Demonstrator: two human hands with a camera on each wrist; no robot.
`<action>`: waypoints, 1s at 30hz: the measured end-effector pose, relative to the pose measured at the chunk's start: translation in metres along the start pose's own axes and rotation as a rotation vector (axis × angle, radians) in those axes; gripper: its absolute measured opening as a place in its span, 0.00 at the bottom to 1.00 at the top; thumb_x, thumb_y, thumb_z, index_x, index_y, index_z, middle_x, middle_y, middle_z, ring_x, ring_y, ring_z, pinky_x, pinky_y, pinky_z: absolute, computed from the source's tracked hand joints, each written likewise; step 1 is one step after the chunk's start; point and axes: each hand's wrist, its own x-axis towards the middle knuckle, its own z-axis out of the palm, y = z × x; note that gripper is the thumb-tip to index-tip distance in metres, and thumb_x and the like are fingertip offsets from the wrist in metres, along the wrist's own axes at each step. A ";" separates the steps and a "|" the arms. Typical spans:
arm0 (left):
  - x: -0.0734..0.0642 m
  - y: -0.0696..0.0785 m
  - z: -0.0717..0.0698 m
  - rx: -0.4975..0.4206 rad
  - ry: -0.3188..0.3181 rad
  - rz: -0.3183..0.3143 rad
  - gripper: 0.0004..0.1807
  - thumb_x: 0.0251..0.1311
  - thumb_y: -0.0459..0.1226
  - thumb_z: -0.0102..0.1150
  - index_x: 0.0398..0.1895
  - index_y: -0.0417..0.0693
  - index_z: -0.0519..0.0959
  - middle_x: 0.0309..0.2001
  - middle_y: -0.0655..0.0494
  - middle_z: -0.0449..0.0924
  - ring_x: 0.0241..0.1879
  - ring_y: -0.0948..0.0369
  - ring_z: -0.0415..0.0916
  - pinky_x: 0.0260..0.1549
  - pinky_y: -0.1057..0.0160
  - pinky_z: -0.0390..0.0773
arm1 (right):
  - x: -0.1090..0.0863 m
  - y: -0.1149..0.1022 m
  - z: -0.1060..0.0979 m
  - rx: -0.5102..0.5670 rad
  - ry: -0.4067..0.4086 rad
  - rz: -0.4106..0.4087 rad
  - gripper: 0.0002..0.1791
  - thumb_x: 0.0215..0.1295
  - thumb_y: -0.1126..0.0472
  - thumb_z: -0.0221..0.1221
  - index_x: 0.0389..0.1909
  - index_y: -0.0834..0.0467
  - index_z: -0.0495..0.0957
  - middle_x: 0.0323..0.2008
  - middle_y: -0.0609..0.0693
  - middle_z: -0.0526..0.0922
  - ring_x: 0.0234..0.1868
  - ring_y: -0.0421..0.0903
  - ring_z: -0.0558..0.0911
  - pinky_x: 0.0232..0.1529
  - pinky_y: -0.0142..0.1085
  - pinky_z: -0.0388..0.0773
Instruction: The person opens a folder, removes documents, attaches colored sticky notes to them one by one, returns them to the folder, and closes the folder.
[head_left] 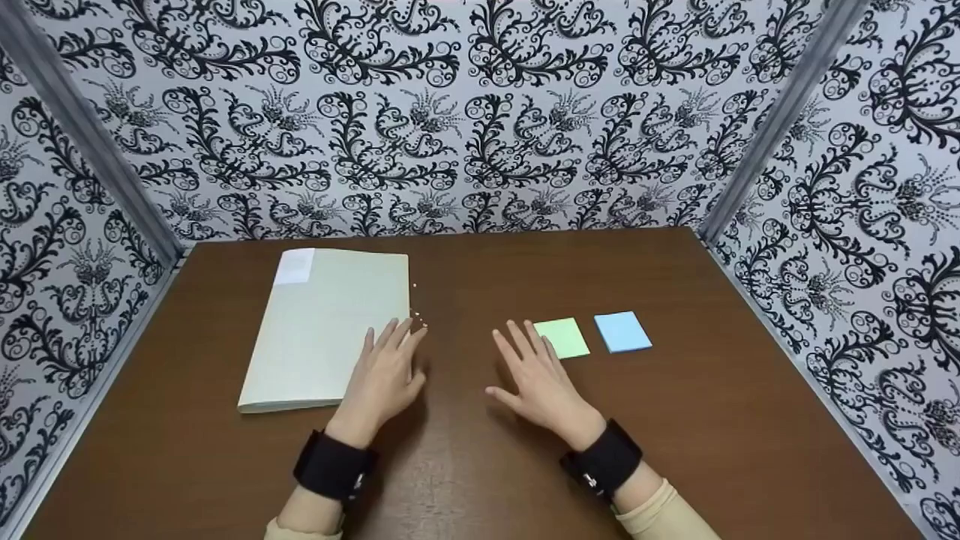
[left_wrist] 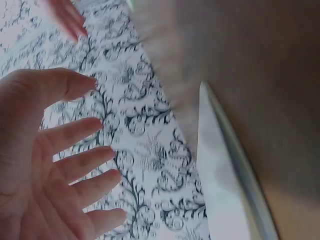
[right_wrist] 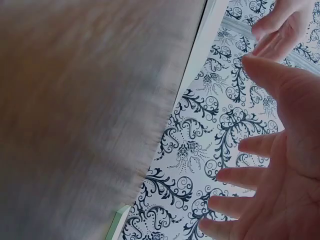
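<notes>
Folder [head_left: 322,330] and left hand [head_left: 386,379] make the pair that counts most, I judge: the folder lies flat on the left of the table [head_left: 465,465], its long axis running away from me, and my left hand hangs over its near right edge, so the bulk of it is leftward and beyond. My right hand [head_left: 541,385] is well apart from it, across bare wood, and nearer the green pad [head_left: 568,339], with the blue pad [head_left: 623,331] just past that. Both hands are spread, palms down, pinching nothing; they seem to hover, though I can't be sure the left one clears the cover. My left hand hides part of the folder's right edge, and my right fingers cover the green pad's left side. From the left wrist the folder is a narrow wedge cut off at the bottom; from the right wrist only a green sliver shows. What the pale specks [head_left: 424,325] beside the folder are, I can't make out.
</notes>
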 end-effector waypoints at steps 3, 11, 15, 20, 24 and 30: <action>-0.005 -0.015 -0.011 -0.022 -0.028 -0.035 0.30 0.61 0.32 0.66 0.68 0.36 0.75 0.69 0.32 0.72 0.71 0.34 0.66 0.71 0.31 0.59 | 0.002 0.000 0.000 0.021 0.000 -0.013 0.45 0.72 0.46 0.66 0.79 0.64 0.61 0.77 0.69 0.60 0.77 0.70 0.59 0.71 0.63 0.64; -0.020 -0.047 -0.031 0.001 -0.245 -0.128 0.37 0.49 0.27 0.73 0.67 0.34 0.75 0.70 0.27 0.68 0.74 0.29 0.57 0.71 0.26 0.48 | 0.003 -0.003 0.000 0.059 -0.036 -0.069 0.35 0.75 0.49 0.64 0.75 0.63 0.69 0.69 0.65 0.74 0.70 0.63 0.73 0.65 0.57 0.75; -0.024 -0.054 -0.033 0.003 -0.341 -0.168 0.46 0.43 0.26 0.79 0.71 0.34 0.72 0.73 0.25 0.62 0.76 0.27 0.49 0.71 0.24 0.41 | 0.005 -0.006 0.001 0.039 -0.049 -0.090 0.32 0.75 0.49 0.64 0.71 0.63 0.73 0.64 0.64 0.79 0.66 0.60 0.78 0.61 0.53 0.79; -0.027 -0.061 -0.032 0.008 -0.356 -0.195 0.47 0.42 0.20 0.77 0.72 0.33 0.70 0.73 0.23 0.60 0.76 0.26 0.49 0.70 0.23 0.43 | 0.010 -0.011 0.002 0.054 -0.096 -0.089 0.29 0.76 0.49 0.63 0.69 0.62 0.75 0.63 0.62 0.80 0.64 0.60 0.79 0.59 0.54 0.80; -0.029 -0.063 -0.029 -0.011 -0.352 -0.185 0.42 0.48 0.15 0.67 0.72 0.32 0.70 0.73 0.23 0.61 0.75 0.27 0.54 0.70 0.25 0.51 | 0.014 -0.014 0.003 0.071 -0.159 -0.084 0.28 0.77 0.49 0.62 0.69 0.61 0.76 0.63 0.62 0.80 0.64 0.60 0.80 0.59 0.54 0.79; -0.027 -0.061 -0.023 -0.053 -0.336 -0.180 0.37 0.57 0.12 0.54 0.73 0.34 0.69 0.72 0.26 0.64 0.73 0.28 0.57 0.68 0.25 0.56 | 0.015 -0.013 0.007 0.093 -0.220 -0.089 0.25 0.77 0.51 0.62 0.66 0.61 0.78 0.62 0.62 0.80 0.63 0.60 0.80 0.60 0.53 0.78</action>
